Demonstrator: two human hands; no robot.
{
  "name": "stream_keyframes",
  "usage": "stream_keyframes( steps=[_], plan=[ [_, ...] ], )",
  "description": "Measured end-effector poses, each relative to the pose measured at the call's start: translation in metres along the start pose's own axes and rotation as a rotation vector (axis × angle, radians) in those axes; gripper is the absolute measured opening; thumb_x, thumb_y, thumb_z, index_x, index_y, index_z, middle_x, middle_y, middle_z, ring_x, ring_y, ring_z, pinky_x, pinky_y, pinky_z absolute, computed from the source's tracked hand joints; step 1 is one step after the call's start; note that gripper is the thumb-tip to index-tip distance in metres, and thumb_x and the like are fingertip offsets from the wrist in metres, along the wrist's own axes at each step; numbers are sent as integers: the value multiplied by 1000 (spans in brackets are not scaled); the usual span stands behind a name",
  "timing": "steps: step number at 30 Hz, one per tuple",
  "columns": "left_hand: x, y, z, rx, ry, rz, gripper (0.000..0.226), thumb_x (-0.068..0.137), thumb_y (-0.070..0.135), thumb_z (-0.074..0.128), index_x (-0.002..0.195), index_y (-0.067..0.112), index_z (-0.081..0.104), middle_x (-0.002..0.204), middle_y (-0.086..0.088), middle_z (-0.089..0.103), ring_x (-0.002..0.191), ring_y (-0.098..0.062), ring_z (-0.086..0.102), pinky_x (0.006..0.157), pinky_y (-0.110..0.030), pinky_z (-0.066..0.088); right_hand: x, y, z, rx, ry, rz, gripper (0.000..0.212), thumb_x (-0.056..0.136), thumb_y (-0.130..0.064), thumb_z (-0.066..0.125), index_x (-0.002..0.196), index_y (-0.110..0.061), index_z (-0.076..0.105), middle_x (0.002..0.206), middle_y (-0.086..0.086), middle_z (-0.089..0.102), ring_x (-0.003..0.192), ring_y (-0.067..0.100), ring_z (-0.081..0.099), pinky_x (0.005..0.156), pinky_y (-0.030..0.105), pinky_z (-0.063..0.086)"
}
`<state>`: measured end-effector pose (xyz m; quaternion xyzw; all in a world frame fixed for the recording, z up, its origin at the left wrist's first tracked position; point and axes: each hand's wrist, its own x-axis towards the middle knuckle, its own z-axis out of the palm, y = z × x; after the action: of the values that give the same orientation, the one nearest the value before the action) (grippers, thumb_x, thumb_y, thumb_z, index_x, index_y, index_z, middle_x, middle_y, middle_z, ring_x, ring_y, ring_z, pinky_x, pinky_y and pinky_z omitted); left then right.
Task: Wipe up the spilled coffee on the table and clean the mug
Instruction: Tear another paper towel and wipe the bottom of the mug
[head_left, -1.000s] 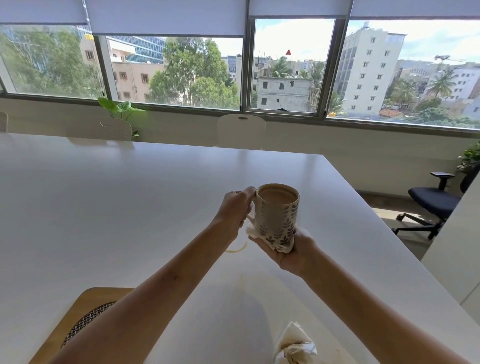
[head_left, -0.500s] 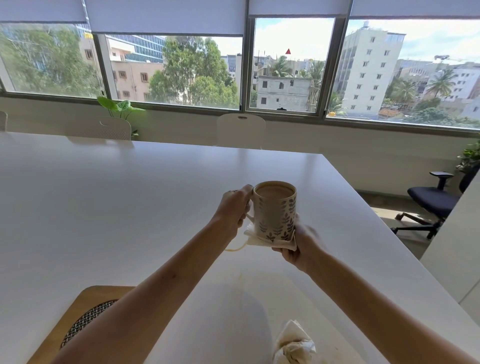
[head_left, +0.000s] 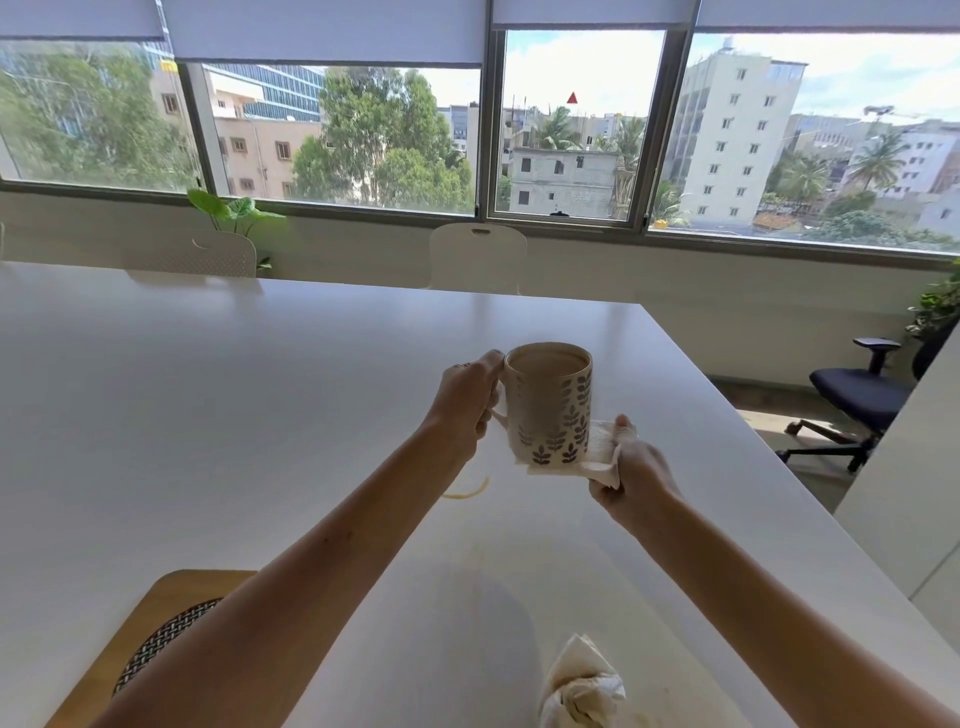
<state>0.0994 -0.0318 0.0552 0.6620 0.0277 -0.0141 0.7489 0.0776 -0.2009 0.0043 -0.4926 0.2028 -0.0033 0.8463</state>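
Change noted: your right hand (head_left: 631, 465) is sliding its folded tissue (head_left: 597, 452) out from under the mug (head_left: 549, 402) and up along the lower right wall, so the base wipe is reading as done and the side wipe is beginning. Your left hand (head_left: 467, 400) is gripping the handle, holding the mug upright above the bench (head_left: 208, 415), coffee inside, while your right hand is pinching the tissue against the mug. Outstanding: coffee ring (head_left: 467, 491) lying on the bench under your left wrist; used tissue wad (head_left: 579, 686) sitting near the front edge.
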Motion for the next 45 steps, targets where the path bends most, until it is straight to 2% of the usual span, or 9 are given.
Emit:
stream_keyframes(
  steps=[6,10,14,17,19,22,33,40,45],
  plan=[
    [4,-5,-6,9,13,20,46,88,19,46,42,22,41,42,7,36,37,-5,26,35,-17,23,9,-18,-24,-211,-8,-162,25,97,-41,40,96,-21,56,88,0,62,76,17,63,54,30,52],
    [7,-8,0,-1,22,3,49,88,19,46,40,23,43,43,7,37,37,-5,26,35,-17,24,18,-36,-35,-397,152,-308,32,94,-25,31,69,-19,51,60,2,44,47,12,42,46,20,32],
    [13,-11,13,2,27,-5,41,89,19,46,48,19,44,48,4,36,44,-7,26,38,-19,24,31,-53,-44,-331,275,-316,30,96,-35,34,72,-21,46,55,1,35,43,13,31,45,19,24],
    [18,-15,27,20,31,-10,37,88,20,46,51,18,44,51,3,36,48,-9,27,44,-22,24,36,-58,-47,-97,234,-285,19,97,-36,40,90,-25,53,57,0,38,37,8,35,38,15,37],
    [23,-19,37,26,38,-17,35,88,20,46,53,17,45,53,2,36,49,-10,28,46,-22,23,38,-56,-47,27,170,-252,13,99,-31,39,103,-24,49,65,6,51,48,14,52,47,26,54],
    [32,-28,50,37,39,-17,33,87,20,47,54,16,45,54,2,37,50,-10,29,46,-23,24,39,-49,-45,102,56,-210,16,103,-25,27,115,-27,36,83,18,65,74,28,65,64,38,55],
    [70,-61,81,31,60,-65,30,83,19,47,54,16,41,53,1,33,47,-12,27,43,-24,23,61,-35,-57,-44,-74,-215,15,102,-33,27,115,-32,35,96,1,72,98,21,67,90,44,49],
    [84,-75,94,36,42,-84,32,80,15,46,49,16,40,53,0,32,44,-12,27,39,-19,22,74,-32,-70,-80,-56,-207,22,101,-32,31,91,-31,50,97,-2,72,99,19,66,94,44,49],
    [88,-83,100,47,32,-102,32,78,13,45,47,15,39,52,0,31,45,-13,25,41,-22,21,79,-32,-74,-88,-39,-201,18,101,-32,31,97,-32,48,100,-1,70,100,20,65,94,45,49]
  ],
)
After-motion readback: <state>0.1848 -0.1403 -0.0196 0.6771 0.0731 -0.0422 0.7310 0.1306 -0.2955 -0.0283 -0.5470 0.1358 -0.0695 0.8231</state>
